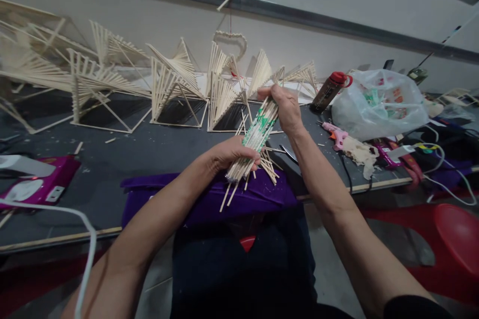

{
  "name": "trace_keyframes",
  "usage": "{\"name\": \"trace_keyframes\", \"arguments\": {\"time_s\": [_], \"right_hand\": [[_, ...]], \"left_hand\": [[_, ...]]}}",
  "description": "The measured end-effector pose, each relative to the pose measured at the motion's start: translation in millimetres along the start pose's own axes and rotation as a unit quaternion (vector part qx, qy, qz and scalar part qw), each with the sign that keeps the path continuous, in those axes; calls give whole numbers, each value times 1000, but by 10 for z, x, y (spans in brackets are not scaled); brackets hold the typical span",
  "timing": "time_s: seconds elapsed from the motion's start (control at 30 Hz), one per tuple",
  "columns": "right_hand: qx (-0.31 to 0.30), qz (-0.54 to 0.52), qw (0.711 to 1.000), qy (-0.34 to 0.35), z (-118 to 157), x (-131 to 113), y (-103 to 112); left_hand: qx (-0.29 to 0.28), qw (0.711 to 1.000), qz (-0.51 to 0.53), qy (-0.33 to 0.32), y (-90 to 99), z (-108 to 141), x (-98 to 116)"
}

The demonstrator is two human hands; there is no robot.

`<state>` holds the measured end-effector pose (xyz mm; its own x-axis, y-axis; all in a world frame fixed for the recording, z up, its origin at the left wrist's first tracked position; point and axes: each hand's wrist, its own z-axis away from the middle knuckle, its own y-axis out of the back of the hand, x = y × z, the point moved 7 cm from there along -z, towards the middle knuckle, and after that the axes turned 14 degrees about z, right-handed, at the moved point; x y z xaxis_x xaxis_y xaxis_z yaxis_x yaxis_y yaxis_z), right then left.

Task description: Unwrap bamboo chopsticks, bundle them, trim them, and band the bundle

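A bundle of thin wooden sticks in a clear wrapper with green print point(258, 132) is held at a slant above the table's front edge. My left hand point(239, 152) is closed round its lower part. Near the top end, my right hand point(282, 104) grips the bundle with thumb and fingers. Loose sticks point(267, 167) lie under and beside the bundle, some over a folded purple cloth point(209, 197). Behind the hands stand several twisted frames of glued sticks point(175, 84).
A red-capped bottle point(329, 92), a white plastic bag point(377, 104) and a pink glue gun point(337, 135) are to the right. A magenta device point(45, 179) with a white cable lies at left. A red stool point(454, 239) stands at lower right.
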<state>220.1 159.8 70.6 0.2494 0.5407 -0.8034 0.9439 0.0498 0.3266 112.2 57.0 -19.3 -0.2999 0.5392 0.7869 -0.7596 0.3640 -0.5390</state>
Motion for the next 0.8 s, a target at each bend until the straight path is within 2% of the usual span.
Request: {"name": "trace_keyframes", "arguments": {"time_s": [0.17,0.27,0.4,0.5,0.53,0.57,0.63,0.7,0.73,0.8], "right_hand": [[23,-41,995,-89,20,9,-138],[12,-60,994,-93,-23,-112,-192],[23,-73,996,-51,-86,-160,-7],[20,-16,998,-57,-13,73,192],[-4,37,997,-68,40,184,217],[-38,99,992,-74,103,290,218],[-114,244,962,-55,239,451,170],[-179,390,903,-16,355,544,84],[-207,450,868,4,400,572,31],[-263,529,806,40,464,605,-85]], "left_hand": [[14,1000,5,-19,-25,-25,-60],[14,999,-2,-52,-30,4,-18],[69,990,-58,-112,149,231,192],[155,956,-200,-146,385,570,418],[181,931,-283,-142,452,691,482],[231,884,-380,-145,533,829,570],[301,755,-568,-125,640,1064,706],[338,655,-675,-31,797,1217,719],[352,618,-702,26,895,1281,704],[366,569,-727,120,1083,1390,659]]}}
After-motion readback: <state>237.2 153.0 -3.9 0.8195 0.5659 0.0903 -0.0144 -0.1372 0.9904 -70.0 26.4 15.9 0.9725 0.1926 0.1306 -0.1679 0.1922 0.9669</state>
